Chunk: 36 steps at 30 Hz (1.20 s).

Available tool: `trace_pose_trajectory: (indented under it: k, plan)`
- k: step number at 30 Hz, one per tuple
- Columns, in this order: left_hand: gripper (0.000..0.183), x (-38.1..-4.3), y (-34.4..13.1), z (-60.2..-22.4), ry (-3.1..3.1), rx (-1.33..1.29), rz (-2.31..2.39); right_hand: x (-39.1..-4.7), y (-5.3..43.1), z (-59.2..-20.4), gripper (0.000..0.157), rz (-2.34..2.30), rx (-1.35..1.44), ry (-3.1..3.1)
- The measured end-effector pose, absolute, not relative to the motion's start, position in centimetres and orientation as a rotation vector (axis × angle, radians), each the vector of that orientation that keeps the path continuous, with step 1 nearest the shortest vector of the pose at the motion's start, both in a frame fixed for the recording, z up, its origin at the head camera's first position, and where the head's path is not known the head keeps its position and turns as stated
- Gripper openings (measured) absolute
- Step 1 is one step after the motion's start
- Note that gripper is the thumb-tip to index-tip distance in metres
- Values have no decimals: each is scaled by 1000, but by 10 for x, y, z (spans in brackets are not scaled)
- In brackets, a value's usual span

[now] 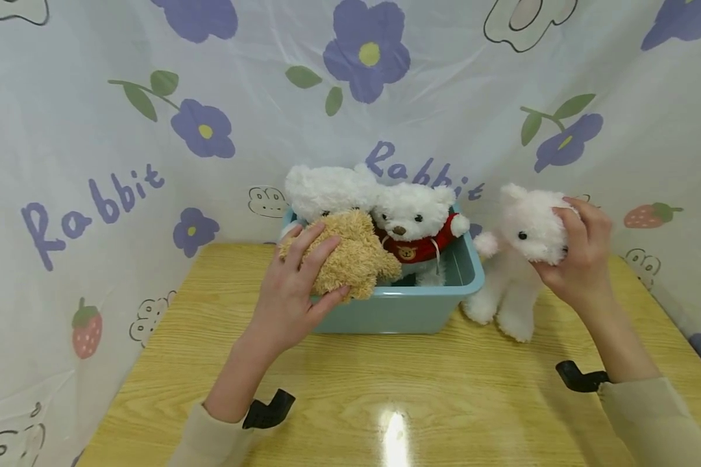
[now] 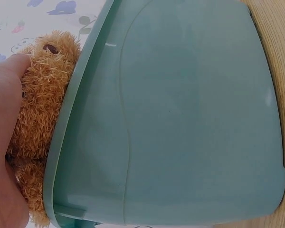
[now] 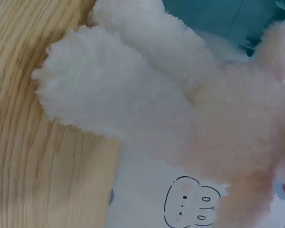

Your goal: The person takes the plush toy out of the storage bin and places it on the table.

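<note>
Two beige sleeves (image 1: pixel 210 438), each with a black wrist mount (image 1: pixel 269 410), extend over a wood-grain table (image 1: pixel 339 389) in front of a blue-green bin (image 1: pixel 394 312). At the bin's front rim, left of its middle, a person's left hand (image 1: pixel 289 292) grips a tan plush toy (image 1: pixel 350 250), fingers laid over its fur and thumb at its lower side. Just right of the bin, the right hand (image 1: pixel 589 253) clasps a white plush animal (image 1: pixel 522 269) by the head, its legs pointing down alongside the bin; whether its feet touch the table cannot be told. Inside the bin, a white bear in a red shirt (image 1: pixel 411 214) faces forward at the right, and a second white bear (image 1: pixel 330 187) shows at the left, partly hidden behind the tan plush toy. Behind the bin hangs a pale backdrop (image 1: pixel 93 39) printed with purple flowers, strawberries and the word "Rabbit"
</note>
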<state>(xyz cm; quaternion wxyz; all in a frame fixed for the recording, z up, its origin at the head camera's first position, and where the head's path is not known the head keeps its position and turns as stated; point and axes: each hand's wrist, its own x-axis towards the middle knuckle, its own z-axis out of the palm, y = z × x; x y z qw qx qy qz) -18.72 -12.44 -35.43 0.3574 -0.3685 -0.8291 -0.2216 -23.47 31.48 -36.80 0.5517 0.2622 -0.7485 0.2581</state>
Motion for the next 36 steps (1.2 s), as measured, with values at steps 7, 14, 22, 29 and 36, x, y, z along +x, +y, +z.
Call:
trace_pose_trajectory:
  k: [7,14,22,29,36]
  plan:
    - [63,-188,-125,-356,-2150,-942,-576,-246,336,-383,62,550,766,-1995]
    - [63,-188,-125,-355,-2145,-947,-569,-252,338,-405,68,559,849,-2105]
    - [63,-187,-124,-355,-2143,-940,-578,-259,334,-417,82,574,850,-2107]
    - [63,-188,-125,-356,-2158,-930,-578,-262,332,-422,87,587,876,-2169]
    - [63,-188,-124,-356,-2154,-938,-575,-263,328,-422,84,583,817,-2261]
